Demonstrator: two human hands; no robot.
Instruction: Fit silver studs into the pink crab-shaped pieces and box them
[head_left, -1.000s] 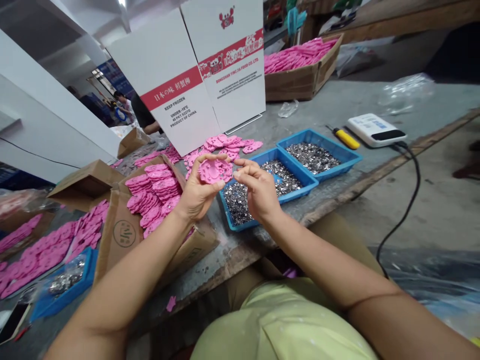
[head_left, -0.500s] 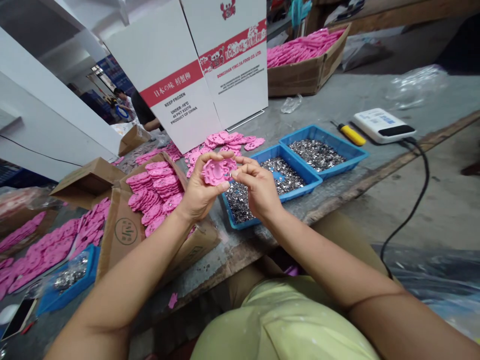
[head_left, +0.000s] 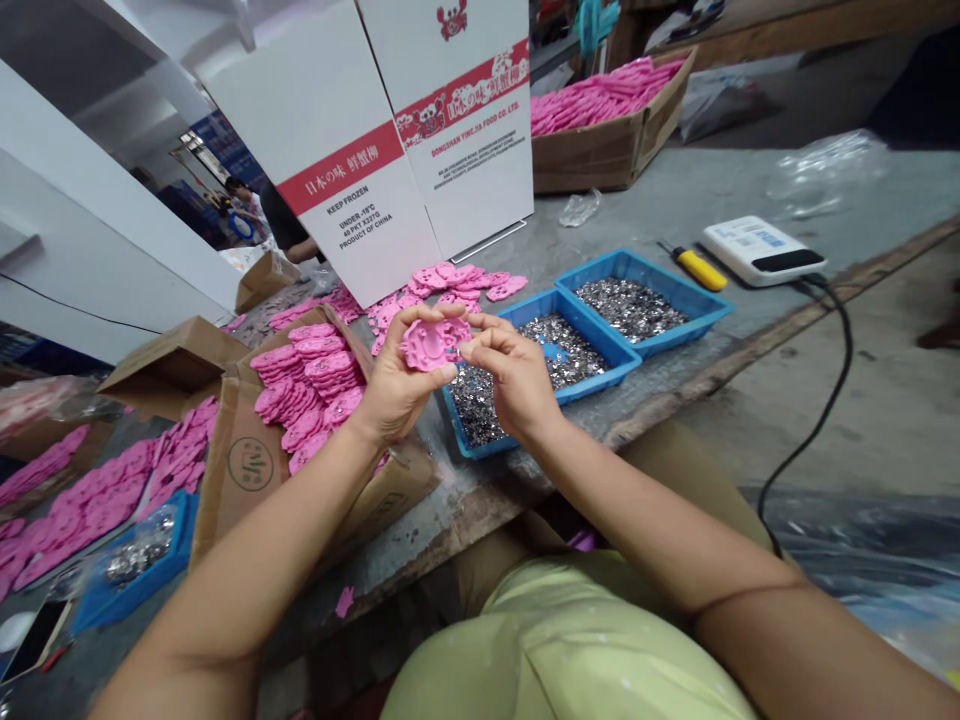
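In front of the white carton, my left hand [head_left: 397,395] is closed around a pink moulded plastic piece [head_left: 427,345] with a scalloped outline and a hollow side facing me. My right hand [head_left: 519,378] is closed in a pinch at the piece's right edge. A tiny shiny metal part [head_left: 454,352] shows at those fingertips; its exact shape is too small to make out. Below and behind the right hand lies a blue tray [head_left: 600,388] of small metal parts. Left of my left hand, an open cardboard box [head_left: 244,455] holds stacks of similar pink pieces.
A second blue tray [head_left: 705,322] of metal parts adjoins the first. Beyond it lie a yellow-handled screwdriver [head_left: 701,270] and a white corded device [head_left: 761,250]. The white carton [head_left: 465,180] stands behind my hands. Another cardboard box [head_left: 592,160] holds pink pieces at the back.
The pink piece has tilted slightly between my hands, and my right fingertips have shifted a little at its edge. Both hands keep their hold.
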